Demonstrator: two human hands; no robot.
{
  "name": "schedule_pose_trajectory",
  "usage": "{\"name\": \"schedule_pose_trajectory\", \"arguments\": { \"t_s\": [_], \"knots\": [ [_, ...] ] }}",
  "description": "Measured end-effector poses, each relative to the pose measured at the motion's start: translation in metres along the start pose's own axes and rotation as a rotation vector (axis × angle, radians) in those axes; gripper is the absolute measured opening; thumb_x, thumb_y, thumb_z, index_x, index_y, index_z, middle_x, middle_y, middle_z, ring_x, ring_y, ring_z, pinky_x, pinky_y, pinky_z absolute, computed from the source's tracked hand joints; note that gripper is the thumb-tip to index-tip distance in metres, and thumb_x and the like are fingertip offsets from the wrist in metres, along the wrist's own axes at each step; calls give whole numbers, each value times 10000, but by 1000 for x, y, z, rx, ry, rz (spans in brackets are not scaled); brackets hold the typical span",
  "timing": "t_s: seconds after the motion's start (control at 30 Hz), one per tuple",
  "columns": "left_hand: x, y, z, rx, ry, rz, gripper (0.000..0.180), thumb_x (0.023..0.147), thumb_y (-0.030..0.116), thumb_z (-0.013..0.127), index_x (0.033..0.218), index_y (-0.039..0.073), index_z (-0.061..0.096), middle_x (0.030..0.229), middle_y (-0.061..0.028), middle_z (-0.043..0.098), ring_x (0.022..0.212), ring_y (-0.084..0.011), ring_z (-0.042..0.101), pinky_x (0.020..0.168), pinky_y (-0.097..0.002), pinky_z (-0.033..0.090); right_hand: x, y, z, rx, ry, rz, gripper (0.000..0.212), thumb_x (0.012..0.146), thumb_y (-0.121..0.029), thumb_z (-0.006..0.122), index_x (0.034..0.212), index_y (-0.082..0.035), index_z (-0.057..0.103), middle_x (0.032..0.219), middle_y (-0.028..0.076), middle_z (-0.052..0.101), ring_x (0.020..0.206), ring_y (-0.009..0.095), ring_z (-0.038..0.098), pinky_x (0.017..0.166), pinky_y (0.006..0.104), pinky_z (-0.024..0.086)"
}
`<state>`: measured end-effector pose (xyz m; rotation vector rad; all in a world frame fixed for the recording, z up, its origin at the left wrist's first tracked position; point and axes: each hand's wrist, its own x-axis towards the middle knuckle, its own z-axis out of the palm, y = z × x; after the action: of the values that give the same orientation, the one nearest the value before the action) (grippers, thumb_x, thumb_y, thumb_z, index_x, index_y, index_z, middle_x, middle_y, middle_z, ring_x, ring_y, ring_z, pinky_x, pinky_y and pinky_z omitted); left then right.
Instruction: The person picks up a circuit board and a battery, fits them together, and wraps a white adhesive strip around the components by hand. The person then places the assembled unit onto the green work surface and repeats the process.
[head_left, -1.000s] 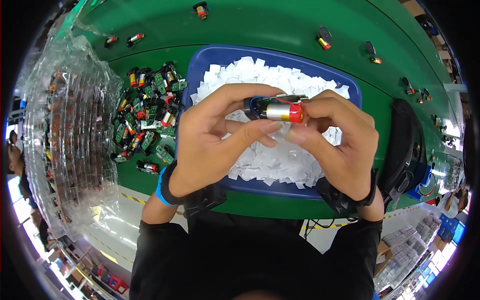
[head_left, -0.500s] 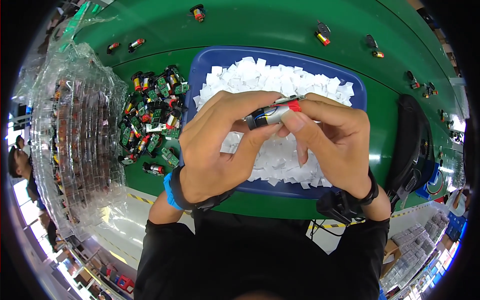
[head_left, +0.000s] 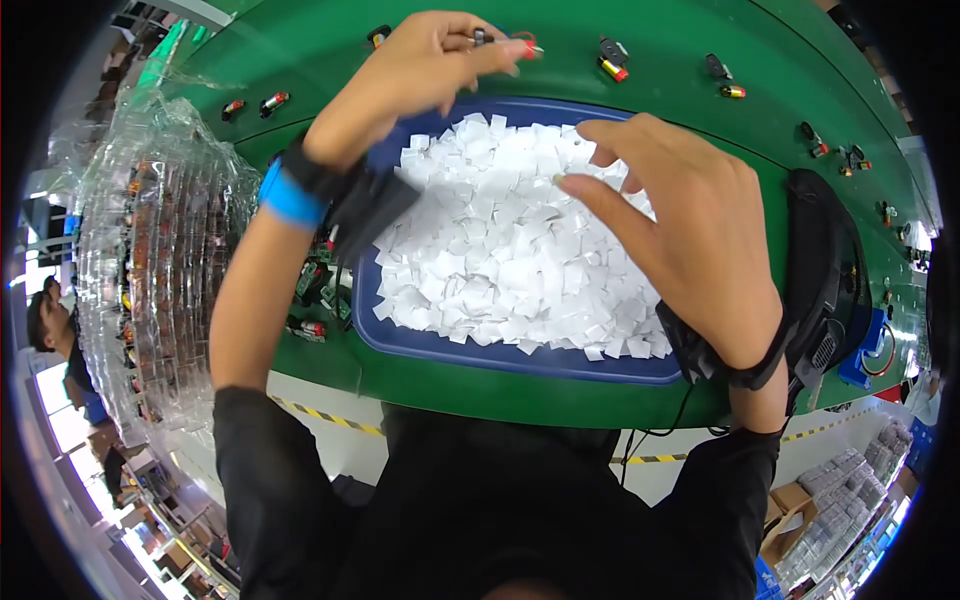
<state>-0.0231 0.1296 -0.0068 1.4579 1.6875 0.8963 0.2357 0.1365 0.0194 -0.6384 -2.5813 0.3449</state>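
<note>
My left hand (head_left: 425, 70) is stretched out past the tray's far edge, its fingers closed on a small cylindrical battery cell with a red end (head_left: 532, 48) and thin wires. Most of that cell is hidden by the fingers. Over the right part of a blue tray (head_left: 520, 372) hovers my right hand (head_left: 690, 205), thumb and fingers apart, with nothing visible between them. Small white paper squares (head_left: 490, 250) are heaped in the tray beneath both hands.
Cells with boards (head_left: 320, 285) lie left of the tray, partly behind my left forearm. Stacked clear plastic trays (head_left: 175, 270) stand further left. Several loose cells, one with a yellow body (head_left: 613, 68), dot the green table (head_left: 560, 405). A black case (head_left: 815, 270) is at right.
My hands have parted. The left has carried the battery cell from above the tray toward the far side, while the right has let go and stayed over the tray.
</note>
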Motion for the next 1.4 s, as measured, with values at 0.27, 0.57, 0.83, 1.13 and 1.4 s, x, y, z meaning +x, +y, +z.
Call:
{"name": "schedule_pose_trajectory", "arguments": {
  "t_s": [0.27, 0.57, 0.83, 1.13, 1.4],
  "knots": [
    [117, -56, 9, 1029, -157, 70, 536, 899, 629, 608, 970, 130, 789, 903, -96, 739, 841, -237, 642, 666, -359, 482, -10, 14, -5, -280, -1, 23, 248, 810, -254, 766, 973, -87, 683, 845, 28, 651, 760, 227, 658, 572, 354, 475],
    [143, -10, 80, 369, -112, 18, 338, 889, 371, 725, 892, 34, 704, 802, -100, 718, 752, -199, 698, 655, -342, 546, -10, 17, -6, -323, -28, 32, 244, 810, -273, 756, 960, -100, 672, 882, 17, 644, 796, 223, 643, 588, 361, 479],
    [-8, 24, 49, -182, -23, 288, 189, 904, 115, 730, 999, 3, 611, 896, -71, 681, 755, -122, 664, 660, -258, 554, 3, 34, -5, -193, 258, -27, 255, 794, -193, 777, 990, -72, 668, 891, 29, 641, 780, 216, 631, 592, 328, 506],
    [-103, 28, 58, -367, 168, 70, 174, 888, 23, 717, 1028, 23, 614, 1005, -64, 662, 899, -141, 664, 762, -282, 569, 2, 6, 8, 215, 101, -56, 198, 781, -61, 780, 937, -32, 662, 824, 66, 652, 675, 221, 627, 584, 296, 504],
    [-117, 9, 44, 184, 191, 621, 342, 830, 61, 783, 1119, 21, 605, 1302, -122, 532, 1095, -180, 606, 830, -306, 563, 3, 2, 2, 168, 51, -237, 157, 726, -7, 777, 844, -11, 674, 819, 75, 674, 704, 197, 661, 568, 283, 518]
  ]
}}
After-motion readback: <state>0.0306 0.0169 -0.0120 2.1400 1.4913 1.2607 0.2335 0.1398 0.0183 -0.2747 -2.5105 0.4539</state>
